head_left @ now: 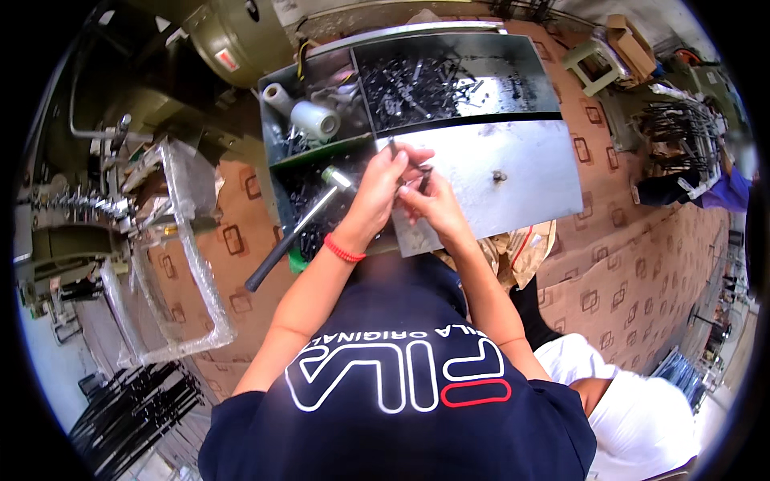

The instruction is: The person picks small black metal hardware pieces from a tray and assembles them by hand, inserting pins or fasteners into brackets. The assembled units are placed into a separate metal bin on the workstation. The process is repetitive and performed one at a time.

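Note:
My left hand, with a red bead bracelet at the wrist, pinches a small dark part whose end pokes up past the fingers. Close against it, my right hand is closed on another small dark piece. Fingers hide most of both pieces, so their exact kind is unclear. The two hands meet over the left end of a bare metal plate. A hammer with a black grip rests across the near-left bin, left of my left wrist.
Many small black parts fill the far bin. White rolls sit in the far-left compartment. A small brownish piece lies on the plate. Crumpled brown paper is by the near edge. A person in white is at lower right.

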A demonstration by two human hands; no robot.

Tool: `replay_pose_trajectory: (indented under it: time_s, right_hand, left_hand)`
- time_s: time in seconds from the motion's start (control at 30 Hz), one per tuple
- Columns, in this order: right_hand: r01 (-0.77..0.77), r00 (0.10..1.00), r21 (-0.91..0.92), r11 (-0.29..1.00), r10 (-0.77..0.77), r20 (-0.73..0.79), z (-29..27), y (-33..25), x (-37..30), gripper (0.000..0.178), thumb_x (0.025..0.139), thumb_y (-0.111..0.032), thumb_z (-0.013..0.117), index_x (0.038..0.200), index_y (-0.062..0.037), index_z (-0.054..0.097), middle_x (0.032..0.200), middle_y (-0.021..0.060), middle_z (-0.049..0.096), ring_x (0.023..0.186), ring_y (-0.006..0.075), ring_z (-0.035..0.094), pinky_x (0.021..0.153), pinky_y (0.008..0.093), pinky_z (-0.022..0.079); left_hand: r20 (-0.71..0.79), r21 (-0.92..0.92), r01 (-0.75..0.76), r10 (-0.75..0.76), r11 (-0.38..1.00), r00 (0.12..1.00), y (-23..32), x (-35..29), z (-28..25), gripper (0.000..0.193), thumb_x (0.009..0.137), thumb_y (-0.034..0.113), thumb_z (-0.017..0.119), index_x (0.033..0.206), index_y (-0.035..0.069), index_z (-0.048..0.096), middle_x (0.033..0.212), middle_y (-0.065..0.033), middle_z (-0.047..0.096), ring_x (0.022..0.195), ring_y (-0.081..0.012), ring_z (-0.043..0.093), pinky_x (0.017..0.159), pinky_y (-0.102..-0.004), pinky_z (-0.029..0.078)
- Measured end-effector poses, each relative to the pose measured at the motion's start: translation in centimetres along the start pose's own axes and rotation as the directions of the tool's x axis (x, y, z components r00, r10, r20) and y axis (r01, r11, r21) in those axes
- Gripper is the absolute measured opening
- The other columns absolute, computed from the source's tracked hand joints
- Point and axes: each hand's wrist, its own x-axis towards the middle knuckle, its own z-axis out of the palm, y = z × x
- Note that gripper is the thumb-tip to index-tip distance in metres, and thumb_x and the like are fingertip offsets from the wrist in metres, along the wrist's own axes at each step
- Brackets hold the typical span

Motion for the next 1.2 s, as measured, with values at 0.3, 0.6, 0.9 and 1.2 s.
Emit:
replay_pose_trajectory:
  time_s: [0.3, 0.6, 0.9, 1.2]
  right_hand:
    - [0.064, 0.979, 0.114, 0.991, -0.040, -0.200, -1.9, -4.1, 6.9, 0.007, 0.079, -0.007, 0.053, 0.083, -0.0003, 0.052, 0.062, 0.0029, 0.054, 0.046, 0.0071, 0.048, 0.039, 0.0193, 0.039]
    - [0.327, 0.734, -0.813, 0.482, -0.672, -0.104, -1.1, -5.5, 12.4, 0.030, 0.077, -0.010, 0.053, 0.104, 0.0027, 0.051, 0.097, 0.0218, 0.055, 0.090, 0.0358, 0.054, 0.081, 0.0402, 0.043]
    - [0.322, 0.921, -0.440, 0.838, -0.385, -0.059, -3.2, -2.3, 3.7, 0.017, 0.076, 0.004, 0.048, 0.092, 0.0028, 0.056, 0.087, 0.0153, 0.059, 0.078, 0.0285, 0.058, 0.068, 0.0311, 0.046]
    - [0.246, 0.951, -0.403, 0.882, -0.300, -0.076, -4.8, -3.2, 4.3, 0.016, 0.078, 0.004, 0.048, 0.090, 0.0021, 0.057, 0.086, 0.0140, 0.060, 0.077, 0.0247, 0.059, 0.068, 0.0288, 0.046]
  left_hand:
    - [-0.220, 0.259, -0.144, 0.203, 0.955, 0.954, 0.4, 0.9, 0.9, 0.038, 0.090, 0.018, 0.040, 0.124, 0.003, 0.032, 0.119, -0.0108, 0.045, 0.109, -0.0173, 0.044, 0.096, -0.0296, 0.030]
    - [-0.220, 0.599, -0.138, 0.328, 0.789, 0.919, -3.1, 1.4, -0.1, 0.015, 0.080, -0.006, 0.041, 0.091, -0.005, 0.051, 0.104, -0.0115, 0.054, 0.093, -0.0165, 0.053, 0.079, -0.0248, 0.042]
    - [-0.295, 0.651, -0.052, 0.316, 0.757, 0.902, -4.0, 1.6, -0.9, 0.015, 0.077, -0.011, 0.044, 0.082, -0.002, 0.055, 0.099, -0.0124, 0.056, 0.084, -0.0180, 0.057, 0.069, -0.0245, 0.045]
    - [-0.301, 0.710, -0.005, 0.309, 0.704, 0.902, -3.8, 2.1, -1.1, 0.015, 0.078, -0.008, 0.045, 0.081, 0.000, 0.058, 0.099, -0.0118, 0.057, 0.087, -0.0218, 0.057, 0.073, -0.0269, 0.045]
